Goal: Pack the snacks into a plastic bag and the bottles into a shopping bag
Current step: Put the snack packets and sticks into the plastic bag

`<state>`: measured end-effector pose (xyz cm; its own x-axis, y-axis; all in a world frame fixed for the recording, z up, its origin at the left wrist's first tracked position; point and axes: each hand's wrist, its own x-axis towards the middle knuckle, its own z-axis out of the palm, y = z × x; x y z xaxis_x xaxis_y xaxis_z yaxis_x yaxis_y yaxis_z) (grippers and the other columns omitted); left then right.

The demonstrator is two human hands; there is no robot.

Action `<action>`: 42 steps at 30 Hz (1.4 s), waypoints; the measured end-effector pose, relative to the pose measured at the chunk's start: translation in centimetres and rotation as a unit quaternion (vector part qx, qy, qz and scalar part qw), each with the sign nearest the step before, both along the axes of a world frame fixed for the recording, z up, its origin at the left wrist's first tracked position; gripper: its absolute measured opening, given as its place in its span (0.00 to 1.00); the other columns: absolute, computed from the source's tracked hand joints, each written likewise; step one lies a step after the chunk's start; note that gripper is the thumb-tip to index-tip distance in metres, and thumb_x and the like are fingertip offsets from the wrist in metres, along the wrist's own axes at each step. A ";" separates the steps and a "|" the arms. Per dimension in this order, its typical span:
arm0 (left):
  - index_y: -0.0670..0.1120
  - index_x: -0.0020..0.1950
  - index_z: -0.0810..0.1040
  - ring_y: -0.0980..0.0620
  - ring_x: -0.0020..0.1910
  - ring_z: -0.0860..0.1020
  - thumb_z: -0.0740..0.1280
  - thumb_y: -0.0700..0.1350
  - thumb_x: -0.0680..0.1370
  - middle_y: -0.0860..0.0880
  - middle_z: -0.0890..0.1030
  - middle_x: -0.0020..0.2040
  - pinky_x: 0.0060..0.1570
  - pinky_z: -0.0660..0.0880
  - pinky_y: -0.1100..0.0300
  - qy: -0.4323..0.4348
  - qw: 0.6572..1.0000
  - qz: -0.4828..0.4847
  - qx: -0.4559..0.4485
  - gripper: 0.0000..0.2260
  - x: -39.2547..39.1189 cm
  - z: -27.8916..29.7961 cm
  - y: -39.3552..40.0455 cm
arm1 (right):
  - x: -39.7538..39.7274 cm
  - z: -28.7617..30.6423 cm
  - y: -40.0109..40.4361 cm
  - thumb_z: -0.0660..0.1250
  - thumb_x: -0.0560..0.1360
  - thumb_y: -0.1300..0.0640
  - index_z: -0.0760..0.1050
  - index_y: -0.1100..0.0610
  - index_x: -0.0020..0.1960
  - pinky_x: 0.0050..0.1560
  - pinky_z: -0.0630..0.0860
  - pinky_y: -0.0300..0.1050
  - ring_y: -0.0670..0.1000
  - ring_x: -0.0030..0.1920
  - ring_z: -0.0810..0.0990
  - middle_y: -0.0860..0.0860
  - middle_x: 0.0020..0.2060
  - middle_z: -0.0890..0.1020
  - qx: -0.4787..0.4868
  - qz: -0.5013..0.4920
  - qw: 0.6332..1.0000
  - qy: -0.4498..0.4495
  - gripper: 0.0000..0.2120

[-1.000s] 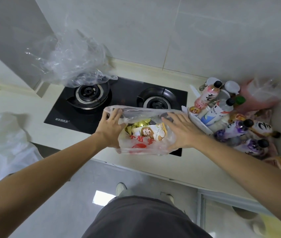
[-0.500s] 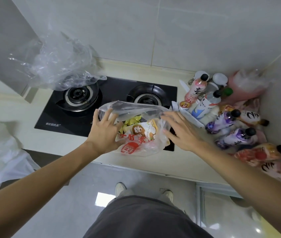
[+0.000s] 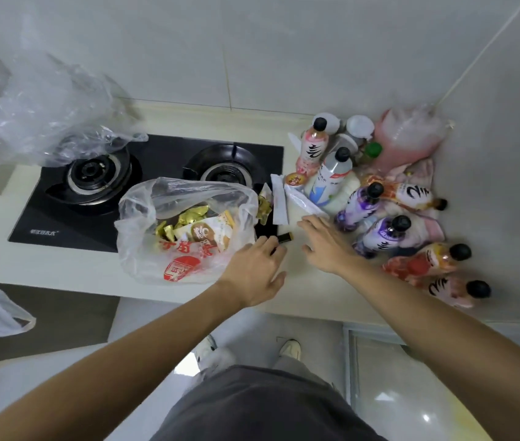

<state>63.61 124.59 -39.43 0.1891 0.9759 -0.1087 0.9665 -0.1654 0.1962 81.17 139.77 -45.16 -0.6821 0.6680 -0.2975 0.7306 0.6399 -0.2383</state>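
While some snacks sit in the plastic bag [image 3: 185, 230], bottles [image 3: 379, 232] right wait unpacked; both hands spread, holding nothing.

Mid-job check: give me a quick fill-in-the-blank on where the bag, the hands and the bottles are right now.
1. The plastic bag with snacks lies partly on the black ____.
2. The left hand reaches for a small dark packet lying to the ____ of the bag.
3. Both hands hold ____; the right hand is spread flat.
4. The bottles right of the right hand have ____ caps.

Missing words: stove; right; nothing; black
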 end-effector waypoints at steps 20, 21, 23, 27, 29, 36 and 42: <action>0.42 0.69 0.68 0.45 0.55 0.76 0.69 0.34 0.75 0.43 0.71 0.63 0.43 0.73 0.53 0.108 0.971 0.148 -0.155 0.23 3.8 -9.8 9.5 | 0.5 -5.9 4.6 0.69 0.77 0.58 0.75 0.63 0.61 0.63 0.76 0.58 0.62 0.61 0.75 0.58 0.60 0.71 -0.002 -0.077 0.997 0.010 0.15; 0.42 0.69 0.68 0.45 0.54 0.77 0.67 0.34 0.76 0.43 0.70 0.63 0.42 0.74 0.53 0.086 0.972 0.159 -0.149 0.22 4.0 -9.7 9.7 | 0.7 -6.0 4.6 0.70 0.78 0.59 0.78 0.63 0.59 0.60 0.78 0.58 0.62 0.59 0.77 0.58 0.59 0.73 -0.017 -0.100 0.995 0.021 0.12; 0.41 0.67 0.69 0.44 0.51 0.77 0.64 0.32 0.77 0.43 0.70 0.62 0.39 0.73 0.53 0.041 0.973 0.181 -0.139 0.19 4.3 -9.0 9.8 | 1.2 -6.1 4.7 0.72 0.76 0.61 0.82 0.60 0.54 0.56 0.80 0.56 0.62 0.55 0.81 0.58 0.56 0.78 -0.045 -0.146 0.987 0.044 0.08; 0.41 0.62 0.71 0.40 0.46 0.79 0.62 0.38 0.80 0.44 0.71 0.58 0.37 0.67 0.51 -0.035 0.966 0.232 -0.111 0.11 4.6 -6.0 9.2 | 2.0 -5.9 4.2 0.71 0.72 0.69 0.84 0.58 0.45 0.52 0.82 0.50 0.57 0.49 0.85 0.54 0.47 0.86 -0.109 -0.254 0.955 0.112 0.08; 0.42 0.60 0.72 0.39 0.44 0.79 0.63 0.42 0.79 0.44 0.72 0.56 0.36 0.70 0.50 -0.069 0.965 0.242 -0.079 0.10 4.5 -4.3 8.0 | 2.2 -4.9 3.4 0.73 0.72 0.70 0.84 0.58 0.44 0.51 0.83 0.49 0.53 0.46 0.85 0.52 0.43 0.87 -0.122 -0.290 0.935 0.164 0.08; 0.45 0.62 0.75 0.44 0.42 0.80 0.66 0.48 0.78 0.48 0.75 0.56 0.35 0.77 0.50 -0.139 0.953 0.268 0.040 0.14 1.0 2.5 1.5 | 0.5 3.6 -1.7 0.74 0.72 0.71 0.78 0.49 0.39 0.43 0.76 0.35 0.38 0.38 0.81 0.46 0.37 0.83 -0.160 -0.327 0.857 0.365 0.17; 0.46 0.58 0.78 0.45 0.44 0.79 0.69 0.49 0.77 0.49 0.78 0.53 0.37 0.76 0.51 -0.161 0.916 0.361 0.075 0.12 -6.4 3.9 -4.1 | -6.5 11.7 -7.6 0.74 0.72 0.71 0.79 0.53 0.40 0.42 0.74 0.31 0.41 0.39 0.82 0.48 0.37 0.84 -0.215 -0.269 0.822 0.453 0.13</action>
<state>57.19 120.50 -35.54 -0.5117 0.8591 -0.0151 0.7308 0.4444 0.5180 74.70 132.16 -33.45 -0.3949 0.9112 -0.1171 0.2778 -0.0031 -0.9606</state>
